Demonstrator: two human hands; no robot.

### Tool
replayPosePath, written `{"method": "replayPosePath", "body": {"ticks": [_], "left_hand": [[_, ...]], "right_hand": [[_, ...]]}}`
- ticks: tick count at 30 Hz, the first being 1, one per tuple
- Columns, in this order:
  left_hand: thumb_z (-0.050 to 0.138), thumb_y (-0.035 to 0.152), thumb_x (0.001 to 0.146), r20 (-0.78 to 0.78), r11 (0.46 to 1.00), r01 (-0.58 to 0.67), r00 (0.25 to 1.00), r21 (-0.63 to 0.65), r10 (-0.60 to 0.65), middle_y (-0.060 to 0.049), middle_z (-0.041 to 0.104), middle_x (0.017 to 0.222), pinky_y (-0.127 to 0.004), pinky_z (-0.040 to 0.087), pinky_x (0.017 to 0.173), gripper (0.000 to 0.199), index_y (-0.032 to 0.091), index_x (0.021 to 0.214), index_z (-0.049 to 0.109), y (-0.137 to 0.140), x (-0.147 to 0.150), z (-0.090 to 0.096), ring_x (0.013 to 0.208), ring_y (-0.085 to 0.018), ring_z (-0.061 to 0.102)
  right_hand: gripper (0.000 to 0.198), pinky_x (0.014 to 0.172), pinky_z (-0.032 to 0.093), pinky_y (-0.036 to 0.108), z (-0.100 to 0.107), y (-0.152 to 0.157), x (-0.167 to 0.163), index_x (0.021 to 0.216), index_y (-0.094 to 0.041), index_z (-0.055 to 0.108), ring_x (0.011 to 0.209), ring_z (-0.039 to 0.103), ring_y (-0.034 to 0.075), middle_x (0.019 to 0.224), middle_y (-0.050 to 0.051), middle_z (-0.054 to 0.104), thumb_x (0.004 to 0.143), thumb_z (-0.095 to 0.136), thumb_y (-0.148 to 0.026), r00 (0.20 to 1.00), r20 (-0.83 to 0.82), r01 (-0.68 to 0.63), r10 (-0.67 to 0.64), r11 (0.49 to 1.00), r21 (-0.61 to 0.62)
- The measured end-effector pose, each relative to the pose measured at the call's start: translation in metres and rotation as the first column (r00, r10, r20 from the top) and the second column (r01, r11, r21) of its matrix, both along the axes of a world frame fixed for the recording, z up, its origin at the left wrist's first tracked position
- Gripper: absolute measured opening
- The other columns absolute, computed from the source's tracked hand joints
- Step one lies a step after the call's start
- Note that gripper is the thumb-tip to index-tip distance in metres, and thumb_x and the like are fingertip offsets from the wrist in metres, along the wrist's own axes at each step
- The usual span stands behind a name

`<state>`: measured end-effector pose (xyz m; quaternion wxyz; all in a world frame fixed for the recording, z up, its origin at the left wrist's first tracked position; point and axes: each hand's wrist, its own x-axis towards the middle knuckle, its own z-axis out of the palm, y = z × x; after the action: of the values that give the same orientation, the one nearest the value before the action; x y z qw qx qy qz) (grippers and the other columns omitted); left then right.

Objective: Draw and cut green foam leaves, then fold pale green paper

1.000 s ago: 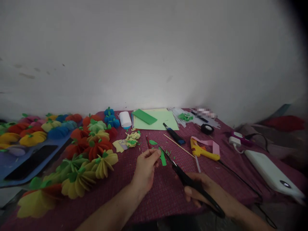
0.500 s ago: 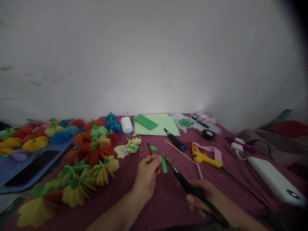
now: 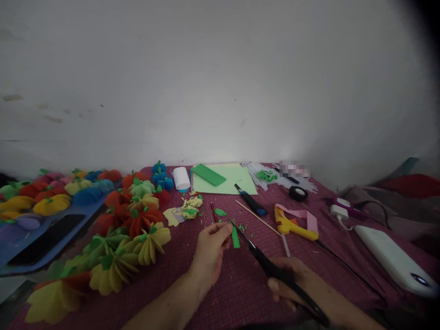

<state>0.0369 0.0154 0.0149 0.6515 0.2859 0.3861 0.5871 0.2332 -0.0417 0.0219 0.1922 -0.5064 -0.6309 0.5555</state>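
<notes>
My left hand (image 3: 212, 245) is closed in a pinch, thumb against forefinger. Whatever lies between those fingertips is too small or hidden to make out. Black-handled scissors (image 3: 275, 270) are gripped by my right hand (image 3: 295, 279), their blades pointing up and left so that the tips reach my left fingertips. Just right of the left fingers, partly behind the blades, is a narrow green paper strip (image 3: 235, 239). A cut green leaf shape (image 3: 220, 212) rests beyond the left hand, beside a red pencil (image 3: 213, 211). Tiny green scraps (image 3: 242, 227) are scattered near the blades.
Paper pumpkins (image 3: 137, 220) in many colours crowd the left side, near a dark phone (image 3: 46, 238). At the back lie pale green sheets (image 3: 237, 178) and a box cutter (image 3: 250, 200). Rightward are a wooden stick (image 3: 257, 216), a yellow glue gun (image 3: 292, 228), black tape (image 3: 297, 193) and a white power bank (image 3: 392, 259).
The view has shifted very slightly. Both hands and the scissors hold almost the same pose.
</notes>
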Motion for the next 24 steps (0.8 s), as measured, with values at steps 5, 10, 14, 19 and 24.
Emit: {"method": "replayPosePath", "body": {"ticks": [5,10,14,19,24], "left_hand": [[0.079,0.027,0.053,0.011,1.000,-0.001,1.000,-0.021,0.001,0.001,0.054,0.055,-0.022,0.032,0.049,0.022,0.011,0.059,0.065,0.0007,0.0005,-0.0014,0.051,-0.008,0.044],[0.079,0.027,0.054,0.009,1.000,0.006,1.000,-0.025,-0.006,0.001,0.053,0.054,-0.021,0.032,0.049,0.022,0.011,0.059,0.065,0.0010,-0.0001,-0.0012,0.051,-0.008,0.044],[0.078,0.027,0.054,-0.012,1.000,0.005,1.000,-0.024,-0.005,0.001,0.053,0.054,-0.021,0.032,0.048,0.021,0.011,0.058,0.064,0.0010,-0.0001,-0.0009,0.050,-0.008,0.043],[0.077,0.026,0.053,-0.014,0.999,0.018,1.000,-0.031,-0.019,0.001,0.054,0.055,-0.022,0.032,0.049,0.021,0.011,0.058,0.064,0.0017,0.0000,-0.0017,0.051,-0.009,0.043],[0.077,0.026,0.053,-0.019,0.999,0.021,1.000,-0.033,-0.022,0.001,0.053,0.054,-0.022,0.031,0.048,0.020,0.011,0.058,0.064,0.0017,-0.0007,-0.0015,0.050,-0.008,0.043]], "right_hand": [[0.050,0.048,0.037,0.018,0.0019,-0.0006,-0.0001,0.101,-0.018,0.062,0.052,0.041,0.008,0.069,-0.001,0.053,0.075,0.055,-0.060,1.000,0.014,0.008,-0.008,1.000,-0.005],[0.052,0.047,0.035,0.018,0.0040,0.0004,-0.0002,0.108,-0.017,0.060,0.051,0.041,0.008,0.068,0.000,0.053,0.077,0.055,-0.059,1.000,0.015,-0.007,0.007,1.000,0.012],[0.051,0.047,0.035,0.018,0.0049,-0.0006,-0.0012,0.103,-0.017,0.061,0.051,0.040,0.007,0.067,0.000,0.052,0.076,0.055,-0.060,1.000,0.018,0.003,-0.003,1.000,0.004],[0.051,0.047,0.035,0.018,0.0066,-0.0025,-0.0015,0.097,-0.016,0.061,0.052,0.039,0.008,0.066,-0.001,0.051,0.074,0.055,-0.062,0.999,0.041,0.011,-0.011,1.000,0.000],[0.050,0.046,0.035,0.018,0.0097,-0.0018,-0.0028,0.094,-0.015,0.060,0.051,0.039,0.007,0.064,-0.002,0.048,0.075,0.054,-0.061,0.999,0.042,-0.009,0.008,1.000,0.022]]}}
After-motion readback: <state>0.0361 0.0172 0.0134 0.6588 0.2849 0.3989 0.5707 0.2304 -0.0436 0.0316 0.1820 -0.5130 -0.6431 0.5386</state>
